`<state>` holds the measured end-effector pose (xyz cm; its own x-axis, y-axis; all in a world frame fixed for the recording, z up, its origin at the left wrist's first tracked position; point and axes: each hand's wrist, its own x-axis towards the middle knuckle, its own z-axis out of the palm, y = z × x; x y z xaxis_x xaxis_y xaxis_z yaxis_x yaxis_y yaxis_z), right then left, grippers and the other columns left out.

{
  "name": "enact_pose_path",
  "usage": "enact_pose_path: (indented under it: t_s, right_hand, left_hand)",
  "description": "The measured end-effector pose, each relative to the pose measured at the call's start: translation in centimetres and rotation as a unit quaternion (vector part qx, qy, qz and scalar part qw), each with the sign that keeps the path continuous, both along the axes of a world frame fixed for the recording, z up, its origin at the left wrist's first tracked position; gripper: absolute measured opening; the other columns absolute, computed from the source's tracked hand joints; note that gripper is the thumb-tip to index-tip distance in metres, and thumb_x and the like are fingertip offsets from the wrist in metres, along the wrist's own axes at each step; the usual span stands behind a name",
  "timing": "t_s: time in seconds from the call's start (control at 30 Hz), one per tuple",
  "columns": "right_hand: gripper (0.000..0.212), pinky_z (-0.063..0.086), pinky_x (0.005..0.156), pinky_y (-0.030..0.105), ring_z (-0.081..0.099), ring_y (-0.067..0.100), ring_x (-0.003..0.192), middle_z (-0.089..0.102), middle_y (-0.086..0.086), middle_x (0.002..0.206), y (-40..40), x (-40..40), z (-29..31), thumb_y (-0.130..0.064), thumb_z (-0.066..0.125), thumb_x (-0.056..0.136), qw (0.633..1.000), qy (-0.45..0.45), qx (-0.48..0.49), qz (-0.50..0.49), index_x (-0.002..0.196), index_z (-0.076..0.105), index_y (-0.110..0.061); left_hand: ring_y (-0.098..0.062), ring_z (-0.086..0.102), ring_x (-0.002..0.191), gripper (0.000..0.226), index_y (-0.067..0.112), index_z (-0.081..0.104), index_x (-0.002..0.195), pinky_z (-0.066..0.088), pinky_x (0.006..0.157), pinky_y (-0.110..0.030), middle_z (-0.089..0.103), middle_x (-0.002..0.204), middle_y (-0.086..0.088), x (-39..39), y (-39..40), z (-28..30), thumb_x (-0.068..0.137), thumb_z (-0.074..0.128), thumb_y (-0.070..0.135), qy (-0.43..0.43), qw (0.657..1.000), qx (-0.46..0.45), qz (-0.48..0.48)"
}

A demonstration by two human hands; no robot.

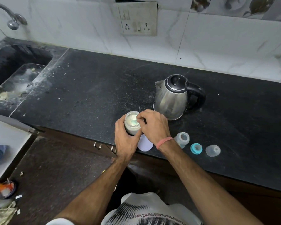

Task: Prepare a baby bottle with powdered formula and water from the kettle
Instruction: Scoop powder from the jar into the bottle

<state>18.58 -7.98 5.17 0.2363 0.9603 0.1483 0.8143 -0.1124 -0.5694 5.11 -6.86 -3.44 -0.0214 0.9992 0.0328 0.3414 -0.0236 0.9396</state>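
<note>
1. Under the right hand point(154, 125): fingers point(140, 118) pinch scoop point(134, 122) inside open formula jar point(132, 122).
2. Left hand point(125, 140) wraps jar.
3. Scooping step; next, carry powder level rightward to bottle point(182, 139), kettle point(172, 96) beyond.

The shirt point(150, 213) bears printed lettering, upside down and too blurred to read.

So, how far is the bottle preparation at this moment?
Done: the jar of powder is open, its lid lies on the counter; the bottle stands open, with collar and cap beside it. In hand: left hand grips the jar, right hand works the scoop. Left: powder, kettle water, closing.
</note>
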Motion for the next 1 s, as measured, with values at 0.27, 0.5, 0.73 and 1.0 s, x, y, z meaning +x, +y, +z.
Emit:
enact_pose_path:
  t_s: [0.27, 0.5, 0.73, 1.0]
  right_hand:
    - [0.016, 0.059, 0.081, 0.042, 0.074, 0.025, 0.092, 0.079, -0.008, 0.101, 0.9, -0.7, 0.3, -0.021, 0.073, 0.094, 0.998, -0.033, -0.057, 0.0, 0.1, 0.085, -0.031]
    - [0.025, 0.059, 0.082, 0.037, 0.074, 0.032, 0.094, 0.081, -0.002, 0.098, 3.2, -0.8, 1.8, -0.009, 0.069, 0.082, 0.989, -0.067, -0.134, -0.005, 0.087, 0.083, -0.029]
    - [0.021, 0.052, 0.085, 0.041, 0.072, 0.037, 0.111, 0.073, 0.012, 0.121, 5.0, -1.3, 3.3, -0.01, 0.07, 0.091, 0.969, -0.164, -0.185, 0.032, 0.112, 0.074, -0.016]
    - [0.018, 0.058, 0.087, 0.04, 0.075, 0.033, 0.106, 0.08, 0.002, 0.112, 3.0, -1.0, 2.1, -0.022, 0.074, 0.096, 0.984, -0.112, -0.134, 0.03, 0.108, 0.084, -0.032]
  left_hand:
    - [-0.004, 0.064, 0.137, 0.081, 0.033, 0.062, 0.149, 0.058, 0.113, -0.04, 0.062, 0.144, 0.023, -0.3, -0.1, 0.8, 0.079, 0.104, 0.037, 0.003, 1.0, 0.005, -0.007]
    - [-0.006, 0.067, 0.136, 0.087, 0.042, 0.061, 0.149, 0.06, 0.112, -0.048, 0.058, 0.145, 0.027, -0.3, 0.0, 0.7, 0.075, 0.106, 0.046, 0.002, 1.0, -0.013, -0.012]
    - [-0.004, 0.066, 0.137, 0.089, 0.046, 0.06, 0.151, 0.06, 0.114, -0.049, 0.059, 0.147, 0.026, -0.2, 0.0, 0.4, 0.075, 0.107, 0.046, 0.007, 1.0, -0.022, -0.007]
    - [-0.024, 0.058, 0.144, 0.121, 0.021, 0.039, 0.17, 0.054, 0.116, -0.044, 0.041, 0.161, 0.007, 0.9, -1.7, -0.1, 0.071, 0.104, 0.046, 0.023, 0.998, -0.01, 0.049]
